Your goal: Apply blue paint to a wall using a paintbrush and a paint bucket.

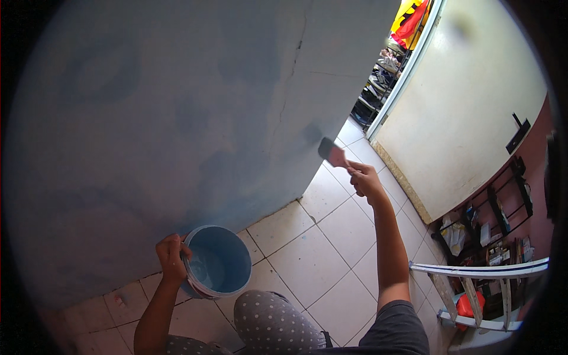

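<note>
**Blue Going On at the Wall's Edge**

The wall [177, 106] fills most of the view, patchy with blue, a thin crack running down it near its right corner, and pale floor tiles [319, 248] spread below. The right hand [365, 180] is closed around the handle of a paintbrush [332, 154], whose dark bristles sit against the wall's lower right edge. The left hand [171, 257] is curled over the rim of a blue paint bucket [218, 261], holding it up just above the person's dotted knee [278, 322]; light blue paint shows inside.

The step in hand looks like brushing paint onto the corner strip. The next move probably calls for a steady stroke along that edge, or a reload at the bucket well to the left of the brush.

Beyond the right hand stands a cream door [467, 100]. Below it, 1 dark rack [491, 225] holds small packages, too small to make out. A red container [469, 307] sits under white ladder rungs [479, 284].
</note>
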Demonstrator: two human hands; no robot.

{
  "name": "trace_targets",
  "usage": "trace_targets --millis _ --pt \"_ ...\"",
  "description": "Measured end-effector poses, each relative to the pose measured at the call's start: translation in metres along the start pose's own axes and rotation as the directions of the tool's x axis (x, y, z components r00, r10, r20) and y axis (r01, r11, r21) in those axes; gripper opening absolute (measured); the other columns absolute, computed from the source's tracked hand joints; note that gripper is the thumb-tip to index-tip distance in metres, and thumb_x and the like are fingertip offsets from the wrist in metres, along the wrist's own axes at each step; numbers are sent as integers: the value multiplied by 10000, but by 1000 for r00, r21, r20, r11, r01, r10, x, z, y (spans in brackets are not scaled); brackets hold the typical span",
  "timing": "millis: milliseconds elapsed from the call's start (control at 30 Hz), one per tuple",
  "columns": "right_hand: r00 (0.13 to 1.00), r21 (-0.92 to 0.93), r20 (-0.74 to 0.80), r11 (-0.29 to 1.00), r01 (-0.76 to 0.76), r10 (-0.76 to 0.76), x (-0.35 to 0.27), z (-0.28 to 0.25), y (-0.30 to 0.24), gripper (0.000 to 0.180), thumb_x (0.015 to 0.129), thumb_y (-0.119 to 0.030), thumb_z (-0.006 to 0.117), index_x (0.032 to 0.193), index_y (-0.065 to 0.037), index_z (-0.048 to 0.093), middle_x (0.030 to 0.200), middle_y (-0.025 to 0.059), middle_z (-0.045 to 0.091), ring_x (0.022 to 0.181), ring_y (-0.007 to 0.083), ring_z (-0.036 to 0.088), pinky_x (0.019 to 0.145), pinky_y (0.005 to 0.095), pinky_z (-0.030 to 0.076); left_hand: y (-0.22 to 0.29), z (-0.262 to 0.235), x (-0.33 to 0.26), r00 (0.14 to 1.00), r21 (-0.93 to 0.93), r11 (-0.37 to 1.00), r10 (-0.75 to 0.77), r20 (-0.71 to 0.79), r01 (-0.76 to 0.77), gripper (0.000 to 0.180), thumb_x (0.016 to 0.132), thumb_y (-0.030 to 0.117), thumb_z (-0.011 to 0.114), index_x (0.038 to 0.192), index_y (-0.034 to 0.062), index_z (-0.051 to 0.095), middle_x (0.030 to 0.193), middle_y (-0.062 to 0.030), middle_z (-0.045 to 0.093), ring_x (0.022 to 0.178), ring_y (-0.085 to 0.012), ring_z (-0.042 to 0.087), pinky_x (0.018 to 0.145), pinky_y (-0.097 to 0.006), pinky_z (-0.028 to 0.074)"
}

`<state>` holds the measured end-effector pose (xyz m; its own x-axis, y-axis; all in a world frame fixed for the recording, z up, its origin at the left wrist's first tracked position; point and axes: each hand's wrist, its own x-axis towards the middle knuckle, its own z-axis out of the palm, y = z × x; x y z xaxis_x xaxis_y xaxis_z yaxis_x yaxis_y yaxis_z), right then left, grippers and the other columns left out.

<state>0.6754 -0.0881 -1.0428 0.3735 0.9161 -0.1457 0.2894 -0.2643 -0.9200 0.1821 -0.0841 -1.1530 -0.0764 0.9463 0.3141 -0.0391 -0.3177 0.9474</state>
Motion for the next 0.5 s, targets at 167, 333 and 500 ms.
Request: trace_targets --millis 167,333,500 --pt "853 -14 -340 908 418 -397 8 7 1 339 975 -176 533 1286 -48 581 601 -57 455 424 23 370 363 212 282 -10 1 3 997 -36 998 57 44 -56 407 982 197 415 624 15 478 481 -75 504 424 -136 453 567 -339 441" --pt "698 -182 277 678 713 -660 -30 84 -20 459 955 -17 513 1387 -168 491 1344 103 561 1077 187 618 894 352 514 1 0 1 998 76 995 53 44 -56 395 984 201 424 659 -8 505 486 -73 504 423 -136 454 565 -320 443" --pt "767 -317 107 710 629 -632 -14 76 -2 425 918 0 555 1322 -133 567 1093 144 682 967 178 646 871 315 500 -1 -3 3 995 -5 1000 -12 99 13 315 984 189 422 762 -10 524 501 -83 515 431 -136 454 556 -314 449"
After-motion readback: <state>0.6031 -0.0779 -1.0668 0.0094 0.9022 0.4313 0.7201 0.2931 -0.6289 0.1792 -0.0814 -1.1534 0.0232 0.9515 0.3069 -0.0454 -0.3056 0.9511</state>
